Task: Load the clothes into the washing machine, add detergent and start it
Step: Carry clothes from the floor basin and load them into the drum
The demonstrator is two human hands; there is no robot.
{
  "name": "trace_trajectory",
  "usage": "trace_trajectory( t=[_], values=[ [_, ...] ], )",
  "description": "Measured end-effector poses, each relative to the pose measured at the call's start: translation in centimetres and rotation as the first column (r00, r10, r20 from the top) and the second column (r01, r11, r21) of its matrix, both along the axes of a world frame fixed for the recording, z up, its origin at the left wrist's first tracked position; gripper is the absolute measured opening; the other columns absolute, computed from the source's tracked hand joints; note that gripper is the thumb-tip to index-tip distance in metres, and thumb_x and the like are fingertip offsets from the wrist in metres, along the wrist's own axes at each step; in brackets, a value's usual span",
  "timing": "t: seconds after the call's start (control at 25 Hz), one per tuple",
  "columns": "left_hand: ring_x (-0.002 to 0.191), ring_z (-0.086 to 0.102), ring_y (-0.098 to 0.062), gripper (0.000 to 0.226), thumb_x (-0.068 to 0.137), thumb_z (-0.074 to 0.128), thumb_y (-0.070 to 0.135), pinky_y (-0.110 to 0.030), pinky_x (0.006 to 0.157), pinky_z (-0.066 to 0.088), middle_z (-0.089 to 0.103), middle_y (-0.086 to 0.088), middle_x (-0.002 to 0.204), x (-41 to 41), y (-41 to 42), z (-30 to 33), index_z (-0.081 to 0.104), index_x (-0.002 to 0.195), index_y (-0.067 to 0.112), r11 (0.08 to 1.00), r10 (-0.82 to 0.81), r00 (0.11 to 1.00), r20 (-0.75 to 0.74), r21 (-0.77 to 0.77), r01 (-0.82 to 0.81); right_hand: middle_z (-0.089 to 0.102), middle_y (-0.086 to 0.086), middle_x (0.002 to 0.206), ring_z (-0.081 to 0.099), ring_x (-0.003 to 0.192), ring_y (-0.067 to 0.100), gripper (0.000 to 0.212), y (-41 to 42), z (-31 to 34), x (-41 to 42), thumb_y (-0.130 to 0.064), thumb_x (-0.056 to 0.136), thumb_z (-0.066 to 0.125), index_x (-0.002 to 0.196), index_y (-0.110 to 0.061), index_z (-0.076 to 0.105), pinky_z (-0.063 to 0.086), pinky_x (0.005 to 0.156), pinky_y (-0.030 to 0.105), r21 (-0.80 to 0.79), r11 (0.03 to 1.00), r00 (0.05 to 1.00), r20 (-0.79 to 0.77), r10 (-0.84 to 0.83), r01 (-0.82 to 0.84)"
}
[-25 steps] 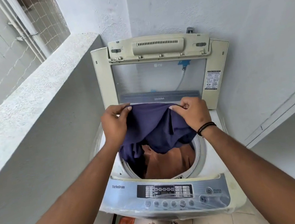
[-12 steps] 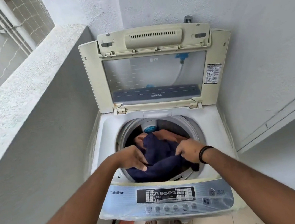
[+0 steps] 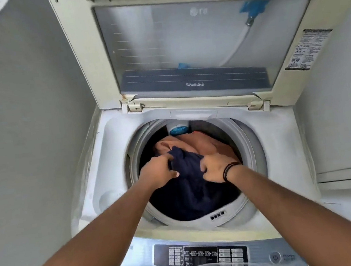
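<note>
Lowered since a second ago: the dark navy soft cloth garment (image 3: pixel 189 184), then held up at the rim in front of the lid, now lies down inside the drum, and both my hands have gone in with it.

Left hand (image 3: pixel 157 173): fingers curled, pinching a fold of the navy cloth at its far left edge; wrist bent down over the near rim.

Right hand (image 3: pixel 215 168): fingers curled round a bunch of the same cloth on the right; a black cord band (image 3: pixel 230 170) sits on the wrist. Both forearms reach forward and down from the near side, roughly parallel.

Navy garment: I judge it light, limp and not slippery; it will sag and fold wherever it is not held, so gathered edges are the best hold, and a push from above should settle it.

Peach-orange soft cloth (image 3: pixel 198 145): lies under and beyond the navy piece, toward the far side of the drum.

White top-loading washing machine (image 3: pixel 281 142): round grey drum opening, clothes within it.

Cream hinged lid with clear window (image 3: pixel 192 42): stands upright at the far side.

Grey control panel with buttons and display (image 3: pixel 207 255): near edge, untouched; a power button sits at its right.

Detergent: none visible; that step and starting look still to do.
</note>
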State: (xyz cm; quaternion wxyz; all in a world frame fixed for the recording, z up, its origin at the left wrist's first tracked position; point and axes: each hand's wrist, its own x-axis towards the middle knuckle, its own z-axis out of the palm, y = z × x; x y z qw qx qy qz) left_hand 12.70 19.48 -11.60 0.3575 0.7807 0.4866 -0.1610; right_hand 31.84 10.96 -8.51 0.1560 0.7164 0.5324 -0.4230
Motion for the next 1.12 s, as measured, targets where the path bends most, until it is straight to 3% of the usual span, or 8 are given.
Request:
trace_trajectory(
  t=[0.16, 0.32, 0.4, 0.48, 0.56, 0.68, 0.84, 1.12],
  values=[
    [0.104, 0.070, -0.032, 0.080, 0.080, 0.079, 0.051, -0.040, 0.086, 0.057, 0.069, -0.009, 0.119, 1.5, 1.2, -6.6, 0.040, 0.144, 0.020, 0.994, 0.098, 0.990, -0.106, -0.041, -0.102, 0.046, -0.001, 0.144, 0.053, 0.123, 0.023, 0.075, 1.2, -8.5, -0.4, -0.043, 0.085, 0.067, 0.151, -0.030, 0.035, 0.045, 0.105, 0.035, 0.125, 0.903, 0.909, -0.124, -0.397, 0.411],
    [0.074, 0.074, -0.022, 0.023, 0.092, 0.071, 0.035, -0.034, 0.074, 0.059, 0.076, -0.002, 0.072, 1.7, 2.0, -10.2, 0.059, 0.091, 0.016, 0.966, 0.199, 0.976, -0.085, -0.152, -0.210, 0.069, 0.019, 0.103, 0.068, 0.092, 0.039, 0.024, 1.7, -11.9, -0.9, -0.013, 0.089, 0.055, 0.110, -0.008, 0.065, 0.058, 0.081, 0.041, 0.273, 0.773, 0.814, -0.072, -0.577, 0.573],
    [0.077, 0.074, -0.027, 0.018, 0.099, 0.061, 0.026, -0.037, 0.073, 0.059, 0.075, -0.002, 0.068, 2.1, 2.7, -10.5, 0.061, 0.085, 0.014, 0.958, 0.273, 0.959, 0.072, -0.114, -0.264, 0.069, 0.021, 0.102, 0.066, 0.095, 0.041, 0.021, 2.7, -11.5, -0.4, -0.009, 0.090, 0.053, 0.107, -0.009, 0.065, 0.054, 0.080, 0.041, 0.484, 0.563, 0.702, -0.165, -0.693, 0.670],
    [0.071, 0.073, -0.028, 0.007, 0.103, 0.055, 0.020, -0.040, 0.072, 0.060, 0.076, -0.002, 0.073, 3.2, 3.5, -9.7, 0.060, 0.101, 0.015, 0.881, 0.471, 0.799, 0.374, -0.149, -0.449, 0.071, 0.019, 0.097, 0.068, 0.091, 0.039, 0.023, 4.1, -10.6, 0.3, -0.015, 0.090, 0.049, 0.108, -0.012, 0.062, 0.055, 0.080, 0.043, 0.595, 0.326, 0.599, -0.344, -0.723, 0.735],
    [0.100, 0.073, -0.023, 0.026, 0.102, 0.059, 0.021, -0.035, 0.090, 0.056, 0.077, -0.005, 0.108, 4.5, 4.4, -8.2, 0.052, 0.126, 0.014, 0.861, 0.452, 0.671, 0.587, -0.093, -0.499, 0.070, 0.016, 0.101, 0.068, 0.095, 0.036, 0.032, 5.6, -10.4, 0.9, -0.018, 0.089, 0.048, 0.118, -0.013, 0.059, 0.055, 0.085, 0.044, 0.615, 0.201, 0.565, -0.481, -0.671, 0.763],
    [0.146, 0.039, -0.024, 0.094, 0.089, 0.075, 0.035, -0.037, 0.115, 0.038, 0.041, -0.010, 0.159, 5.5, 4.7, -8.3, 0.014, 0.160, 0.023, 0.967, 0.173, 0.823, 0.540, 0.067, -0.247, 0.054, 0.019, 0.127, 0.054, 0.115, 0.039, 0.063, 5.6, -10.4, 0.9, -0.021, 0.085, 0.069, 0.141, -0.014, 0.042, 0.050, 0.092, 0.048, 0.669, 0.474, 0.776, -0.255, -0.577, 0.573],
    [0.153, 0.024, -0.036, 0.115, 0.079, 0.085, 0.030, -0.052, 0.118, 0.035, 0.021, -0.018, 0.167, 3.8, 3.8, -10.8, 0.006, 0.162, 0.041, 0.999, 0.046, 0.978, 0.203, -0.006, -0.045, 0.041, 0.010, 0.130, 0.044, 0.118, 0.036, 0.079, 1.6, -10.4, -1.2, -0.053, 0.072, 0.077, 0.138, -0.027, 0.042, 0.047, 0.092, 0.048, 0.442, 0.897, 0.989, 0.134, -0.058, -0.007],
    [0.154, -0.022, -0.037, 0.158, 0.044, 0.097, 0.060, -0.073, 0.115, 0.019, -0.029, -0.006, 0.167, 3.5, 2.0, -9.4, -0.014, 0.156, 0.052, 0.954, -0.261, 0.946, -0.193, -0.199, 0.223, 0.066, 0.008, 0.111, 0.063, 0.103, 0.032, 0.027, 0.0, -7.3, -3.3, -0.021, 0.087, 0.072, 0.112, -0.015, 0.065, 0.052, 0.081, 0.037, -0.007, 0.972, 0.971, -0.047, 0.236, -0.237]
  ],
)
